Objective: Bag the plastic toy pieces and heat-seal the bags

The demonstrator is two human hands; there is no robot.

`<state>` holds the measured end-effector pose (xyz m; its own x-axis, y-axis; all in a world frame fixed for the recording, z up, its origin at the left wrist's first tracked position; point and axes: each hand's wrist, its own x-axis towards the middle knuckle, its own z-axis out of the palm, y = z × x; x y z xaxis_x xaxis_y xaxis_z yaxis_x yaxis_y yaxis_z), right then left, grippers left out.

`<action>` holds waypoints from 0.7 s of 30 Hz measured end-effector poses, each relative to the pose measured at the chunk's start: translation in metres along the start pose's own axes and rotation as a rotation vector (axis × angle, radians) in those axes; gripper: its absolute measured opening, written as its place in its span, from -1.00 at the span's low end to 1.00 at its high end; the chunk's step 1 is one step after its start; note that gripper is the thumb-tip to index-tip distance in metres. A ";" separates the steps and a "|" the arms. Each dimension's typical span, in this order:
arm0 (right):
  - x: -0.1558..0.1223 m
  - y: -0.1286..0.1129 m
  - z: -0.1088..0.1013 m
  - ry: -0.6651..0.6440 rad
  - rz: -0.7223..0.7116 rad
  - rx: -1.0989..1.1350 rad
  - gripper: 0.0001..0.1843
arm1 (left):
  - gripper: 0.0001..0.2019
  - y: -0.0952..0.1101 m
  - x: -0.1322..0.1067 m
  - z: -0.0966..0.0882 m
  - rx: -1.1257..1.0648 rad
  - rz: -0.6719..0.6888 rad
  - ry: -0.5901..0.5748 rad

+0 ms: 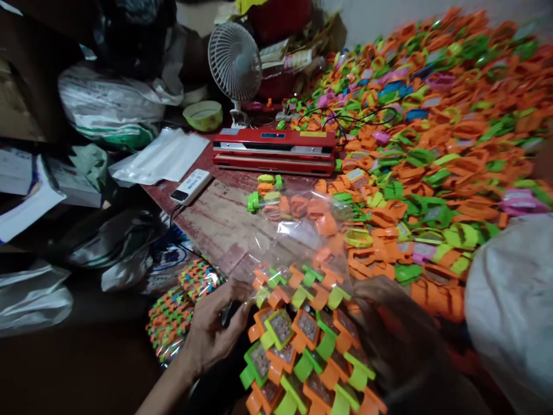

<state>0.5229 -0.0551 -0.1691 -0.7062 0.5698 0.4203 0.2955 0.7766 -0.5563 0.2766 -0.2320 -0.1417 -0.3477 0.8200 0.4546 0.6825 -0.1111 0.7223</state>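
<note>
A transparent plastic bag (298,248) packed with orange, green and yellow toy watches (306,346) stands in front of me, its open-looking upper part spreading over the table. My left hand (218,323) grips the bag's left edge, thumb and fingers pinched on the film. On the opposite side, my right hand (380,317) holds the right edge; it is dark and partly blurred. Square glittery faces show on the watches inside the bag. Several loose watches (265,193) lie on the table just beyond the film.
A red bag sealer (274,151) lies across the table (207,216), with a white fan (235,63) behind it. A phone-like white device (190,187) and flat plastic bags (162,155) are at left. A large heap of toy watches (432,155) fills the right. Filled bags (173,317) sit lower left.
</note>
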 end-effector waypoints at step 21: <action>-0.011 0.016 0.036 -0.026 0.109 -0.242 -0.76 | -0.63 -0.035 0.006 0.044 -0.161 -0.543 -0.253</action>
<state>0.5121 -0.0593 -0.2087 -0.6772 0.6486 0.3474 0.5133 0.7547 -0.4087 0.2793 -0.1986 -0.1873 -0.4410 0.8890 -0.1230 0.3387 0.2918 0.8945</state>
